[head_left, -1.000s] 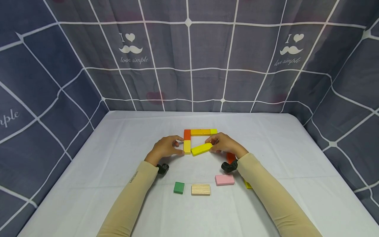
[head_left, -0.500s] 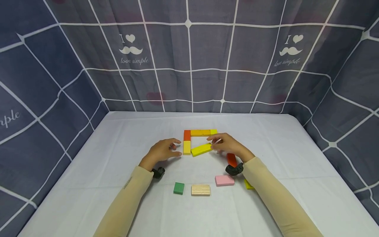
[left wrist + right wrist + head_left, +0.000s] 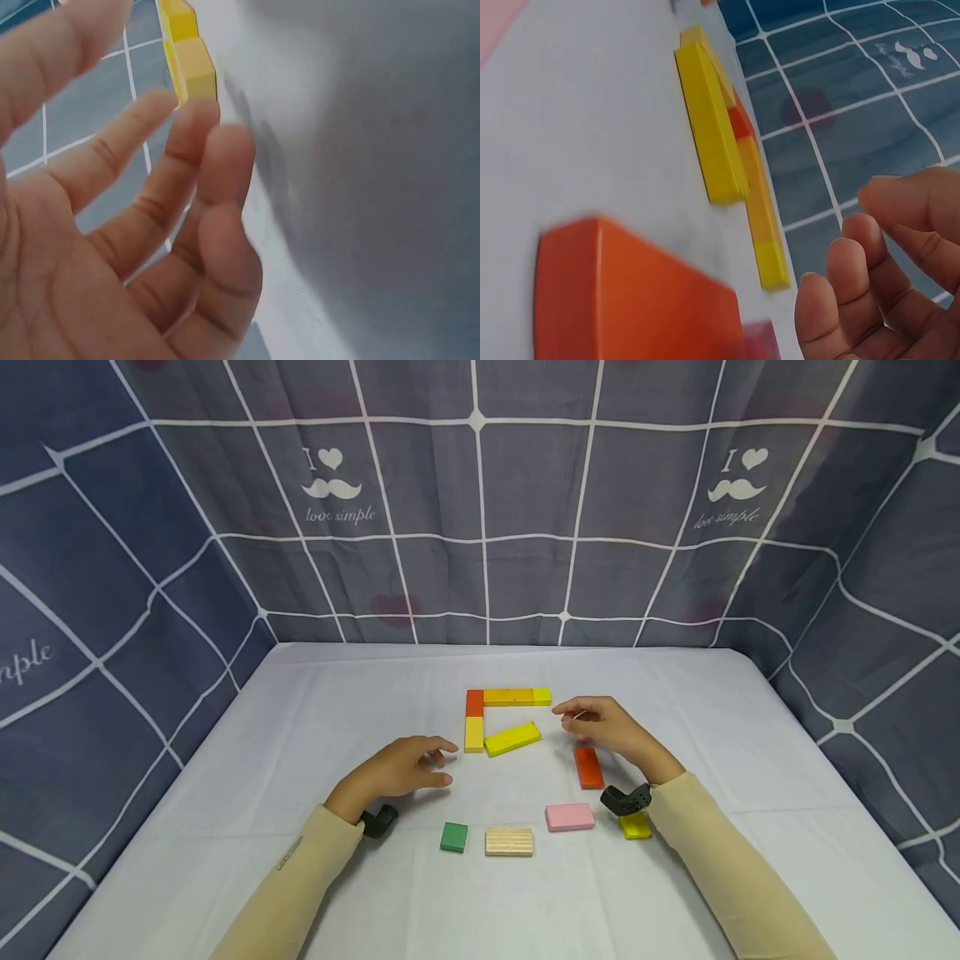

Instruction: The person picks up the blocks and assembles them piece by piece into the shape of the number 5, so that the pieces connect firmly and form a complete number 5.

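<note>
My left hand (image 3: 408,767) hovers over the white cloth with its fingers loosely bent, holding nothing. A pale yellow block (image 3: 474,735) lies beyond its fingertips, touching a red-orange block (image 3: 475,702) behind it. From there an amber block (image 3: 508,697) runs right to a small bright yellow block (image 3: 542,697). A long yellow block (image 3: 512,739) lies slanted in front, its left end close to the pale yellow one. My right hand (image 3: 611,727), also holding nothing, is above and behind a red block (image 3: 588,768). Beside that block, the right wrist view shows a dark pink piece (image 3: 761,341), partly hidden.
Nearer to me lie a green square block (image 3: 453,837), a ridged bare-wood block (image 3: 508,842), a pink block (image 3: 569,817) and a yellow block (image 3: 635,826) partly under the right wrist camera (image 3: 626,799). A grey gridded curtain (image 3: 525,510) surrounds the table.
My right hand has let go of the long yellow block and moved right, uncovering the red block. My left hand has drawn back toward me and left, away from the pale yellow block.
</note>
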### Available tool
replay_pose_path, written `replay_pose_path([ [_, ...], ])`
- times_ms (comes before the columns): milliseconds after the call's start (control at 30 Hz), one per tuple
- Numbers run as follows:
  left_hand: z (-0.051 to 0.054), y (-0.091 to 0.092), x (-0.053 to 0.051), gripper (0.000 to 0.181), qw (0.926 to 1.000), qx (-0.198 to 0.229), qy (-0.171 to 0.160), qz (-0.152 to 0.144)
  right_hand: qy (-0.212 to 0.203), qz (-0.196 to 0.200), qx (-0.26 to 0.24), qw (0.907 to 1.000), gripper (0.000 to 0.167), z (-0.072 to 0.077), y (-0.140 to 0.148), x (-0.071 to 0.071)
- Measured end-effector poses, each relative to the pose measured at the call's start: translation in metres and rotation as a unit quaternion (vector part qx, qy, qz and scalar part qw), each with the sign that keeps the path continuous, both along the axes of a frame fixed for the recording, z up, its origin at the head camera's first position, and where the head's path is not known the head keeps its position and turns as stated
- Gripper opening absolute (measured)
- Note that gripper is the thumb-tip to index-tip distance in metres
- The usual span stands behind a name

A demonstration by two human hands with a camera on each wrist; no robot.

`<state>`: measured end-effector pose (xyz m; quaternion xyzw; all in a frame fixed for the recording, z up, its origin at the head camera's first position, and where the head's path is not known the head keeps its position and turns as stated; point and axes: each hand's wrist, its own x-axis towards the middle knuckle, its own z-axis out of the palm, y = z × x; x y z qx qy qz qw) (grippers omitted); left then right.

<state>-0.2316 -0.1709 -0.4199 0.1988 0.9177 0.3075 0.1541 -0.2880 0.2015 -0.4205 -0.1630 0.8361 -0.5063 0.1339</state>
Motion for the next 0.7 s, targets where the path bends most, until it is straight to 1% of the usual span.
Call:
replay_pose_path([
  [200, -0.001, -0.004, 0.01, 0.046, 0.9974, 0.035, -0.01, -0.062, 0.007, -0.008, -0.008, 0.9999, 0.036, 0.001, 0.017, 0.001],
  [300, -0.001, -0.004, 0.013, 0.044, 0.9953, 0.045, -0.013, -0.084, 0.014, -0.017, 0.0, 0.9998, 0.036, -0.001, 0.025, 0.0],
  [433, -0.002, -0.006, 0.017, 0.045, 0.9928, 0.058, -0.031, -0.1, 0.007, -0.024, 0.008, 0.9997, 0.037, -0.005, 0.034, -0.001],
  [533, -0.004, -0.009, 0.019, 0.05, 0.9887, 0.076, -0.053, -0.118, -0.005, -0.027, 0.002, 0.9996, 0.038, -0.01, 0.04, -0.004],
  [700, -0.009, -0.013, 0.02, 0.051, 0.9788, 0.11, -0.081, -0.153, -0.011, -0.026, 0.006, 0.9996, 0.038, -0.015, 0.048, -0.008],
])
